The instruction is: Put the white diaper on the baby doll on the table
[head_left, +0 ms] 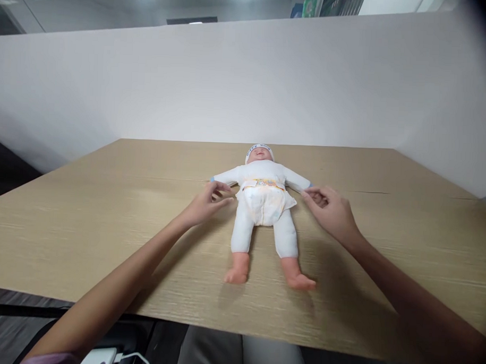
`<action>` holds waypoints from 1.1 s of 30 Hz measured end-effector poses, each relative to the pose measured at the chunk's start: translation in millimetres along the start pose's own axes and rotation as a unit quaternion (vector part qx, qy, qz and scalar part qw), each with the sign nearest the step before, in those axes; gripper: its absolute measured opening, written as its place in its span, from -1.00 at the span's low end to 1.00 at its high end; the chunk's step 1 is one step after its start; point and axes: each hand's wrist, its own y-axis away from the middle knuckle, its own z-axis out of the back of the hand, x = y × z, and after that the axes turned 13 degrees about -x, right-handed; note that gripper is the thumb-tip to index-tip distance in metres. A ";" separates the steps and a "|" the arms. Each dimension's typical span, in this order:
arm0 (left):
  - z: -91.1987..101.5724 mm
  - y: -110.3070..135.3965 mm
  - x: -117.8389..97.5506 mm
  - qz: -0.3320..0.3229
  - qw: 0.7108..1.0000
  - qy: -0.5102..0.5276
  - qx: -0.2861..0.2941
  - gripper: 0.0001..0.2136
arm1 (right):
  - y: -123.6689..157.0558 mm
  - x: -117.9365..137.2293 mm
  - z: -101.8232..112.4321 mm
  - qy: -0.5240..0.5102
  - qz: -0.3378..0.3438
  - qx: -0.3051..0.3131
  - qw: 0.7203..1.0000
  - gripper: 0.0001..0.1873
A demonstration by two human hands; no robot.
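A baby doll (263,173) lies on its back on the table, feet toward me and arms spread. It wears a white suit and a white cap (260,147) with dark lettering. A white diaper (264,206) with a patterned orange and yellow waistband sits around its hips, with its side edges sticking out. My left hand (211,203) is beside the diaper and below the doll's sleeve, thumb and fingers apart, holding nothing. On the other side my right hand (330,210) is near the doll's cuff, fingers loosely curled with a gap to the thumb; nothing shows in it.
The wooden table (106,225) carries the doll near its middle. A pale partition (246,86) rises behind the far edge. Below the near edge are my legs (240,354) and a white device (98,358) with a white cable.
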 end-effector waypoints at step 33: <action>30.8 491.6 -100.7 0.266 0.954 -0.026 0.136 -0.52 | 277.4 70.0 154.4 -0.084 0.030 0.365 0.927 -0.55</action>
